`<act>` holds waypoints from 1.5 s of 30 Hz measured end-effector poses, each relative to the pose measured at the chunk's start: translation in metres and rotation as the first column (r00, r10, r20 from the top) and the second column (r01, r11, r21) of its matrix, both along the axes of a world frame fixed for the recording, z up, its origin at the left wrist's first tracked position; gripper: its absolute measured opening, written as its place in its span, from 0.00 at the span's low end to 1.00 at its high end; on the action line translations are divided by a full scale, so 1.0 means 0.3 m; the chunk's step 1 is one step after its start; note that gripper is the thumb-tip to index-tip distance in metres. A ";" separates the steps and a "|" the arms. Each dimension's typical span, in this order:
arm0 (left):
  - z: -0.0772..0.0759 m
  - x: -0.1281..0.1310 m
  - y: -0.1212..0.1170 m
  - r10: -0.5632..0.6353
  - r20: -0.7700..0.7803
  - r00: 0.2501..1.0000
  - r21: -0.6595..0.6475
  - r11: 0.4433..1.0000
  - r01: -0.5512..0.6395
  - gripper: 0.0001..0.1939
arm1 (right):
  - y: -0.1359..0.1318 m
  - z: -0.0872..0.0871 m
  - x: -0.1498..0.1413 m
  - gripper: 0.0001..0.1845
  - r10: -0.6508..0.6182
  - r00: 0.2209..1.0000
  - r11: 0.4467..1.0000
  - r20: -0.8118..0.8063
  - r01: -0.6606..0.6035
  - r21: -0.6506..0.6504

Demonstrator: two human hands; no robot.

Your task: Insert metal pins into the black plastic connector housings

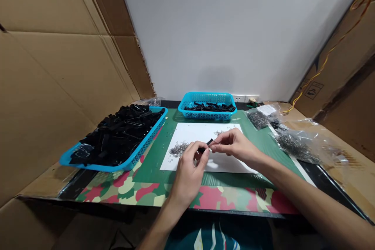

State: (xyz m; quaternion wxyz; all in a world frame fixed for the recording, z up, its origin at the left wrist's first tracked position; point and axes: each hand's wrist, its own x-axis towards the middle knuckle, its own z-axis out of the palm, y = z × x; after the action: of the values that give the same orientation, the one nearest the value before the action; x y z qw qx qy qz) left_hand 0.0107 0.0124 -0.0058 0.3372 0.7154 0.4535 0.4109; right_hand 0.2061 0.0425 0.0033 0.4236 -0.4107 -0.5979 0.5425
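Note:
Over the white sheet [216,166], my two hands meet at their fingertips. My left hand [189,164] is closed in a pinch on a small black plastic piece [209,141], partly hidden by the fingers. Close against its right end, my right hand [234,144] pinches what looks like a thin metal wire piece, mostly covered by the fingertips. Left of my left hand lies a pile of small metal wire pieces [178,149]. A smaller scatter of wire pieces [219,132] sits behind my right hand.
A large blue basket [129,163] heaped with black pieces stands at left. A smaller blue basket [206,116] with black pieces is at the back. Clear bags [295,146] of metal pieces lie at right. Cardboard walls [58,66] flank the table; a yellow cable [322,64] hangs right.

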 end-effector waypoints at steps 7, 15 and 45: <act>0.005 -0.001 -0.009 -0.001 -0.054 0.999 0.031 1.000 0.002 0.12 | 0.005 -0.008 0.007 0.20 0.061 0.998 0.995 0.032 -0.058 -0.082; -0.019 -0.013 -0.016 0.035 -0.214 0.976 0.064 0.998 -0.021 0.19 | 0.018 0.035 0.089 0.16 -0.080 0.983 0.992 0.168 0.096 -0.085; -0.054 -0.006 -0.049 -0.051 -0.239 0.970 0.078 0.994 0.072 0.11 | 0.005 -0.030 0.014 0.07 -0.141 0.775 0.977 0.616 0.010 0.211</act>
State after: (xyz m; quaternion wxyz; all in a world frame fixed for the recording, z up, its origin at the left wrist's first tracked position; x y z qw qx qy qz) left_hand 0.0088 -0.0022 -0.0220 0.2624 0.7868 0.4501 0.3310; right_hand 0.2104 0.0440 -0.0057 0.2600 -0.5481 -0.7381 0.2954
